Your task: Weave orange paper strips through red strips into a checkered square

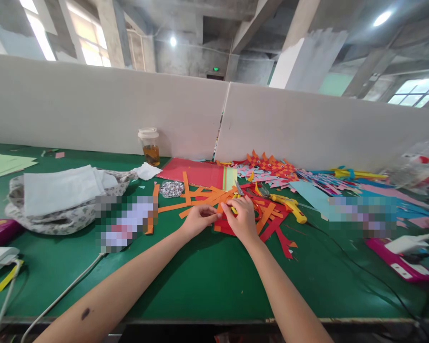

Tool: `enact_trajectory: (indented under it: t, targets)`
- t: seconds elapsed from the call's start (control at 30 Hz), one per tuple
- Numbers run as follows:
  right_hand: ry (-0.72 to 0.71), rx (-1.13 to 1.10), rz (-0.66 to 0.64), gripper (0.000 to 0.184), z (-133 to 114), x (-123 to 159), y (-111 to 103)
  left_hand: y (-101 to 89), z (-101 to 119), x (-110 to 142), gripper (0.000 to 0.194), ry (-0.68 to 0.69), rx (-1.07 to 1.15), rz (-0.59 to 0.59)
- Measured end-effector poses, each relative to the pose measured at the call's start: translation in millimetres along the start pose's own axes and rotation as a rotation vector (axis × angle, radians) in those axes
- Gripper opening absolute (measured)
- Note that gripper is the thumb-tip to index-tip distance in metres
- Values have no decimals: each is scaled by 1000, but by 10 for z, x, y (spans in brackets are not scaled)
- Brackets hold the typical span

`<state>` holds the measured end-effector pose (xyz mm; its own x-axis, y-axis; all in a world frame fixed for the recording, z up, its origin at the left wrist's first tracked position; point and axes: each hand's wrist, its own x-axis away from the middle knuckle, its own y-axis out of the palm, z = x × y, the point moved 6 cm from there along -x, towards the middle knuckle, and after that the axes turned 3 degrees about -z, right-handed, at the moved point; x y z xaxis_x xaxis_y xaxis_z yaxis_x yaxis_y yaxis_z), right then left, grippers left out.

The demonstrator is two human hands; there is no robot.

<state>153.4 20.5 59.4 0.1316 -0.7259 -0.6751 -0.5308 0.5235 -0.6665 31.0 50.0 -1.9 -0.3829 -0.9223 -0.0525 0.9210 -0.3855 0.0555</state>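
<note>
My left hand [201, 220] is closed in a pinch at the left edge of a small red and orange paper piece [221, 224]. From the right, my right hand [243, 216] pinches the same piece, its fingers partly covering it. Around and beyond both hands lie loose orange paper strips [203, 195] and red paper strips [274, 227]. Scissors [239, 188] lie just past my right hand, blades pointing away, handles partly hidden. To the right rests a yellow glue gun [289, 204] with a black cord.
Beyond are a red paper sheet [196, 172], woven red-orange paper pieces [271, 166] and a clear bag of small round bits [171, 188]. A lidded cup of tea [150, 146] stands by the white partition [93, 105]. A cloth bundle [67, 190] lies left, a magenta power strip [400, 262] right.
</note>
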Motion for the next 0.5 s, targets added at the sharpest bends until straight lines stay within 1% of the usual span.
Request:
enact_trajectory:
  t: [0.17,0.33,0.5]
  targets:
    - [-19,-6,-46,19,-27,2,27,1,34,12,37,18,-10,2]
    - [-39,5,-66,18,-57,7,37,4,-6,-13,38,6,20,-15]
    - [19,-25,-58,23,-14,7,33,-20,-40,-21,41,-25,49,19]
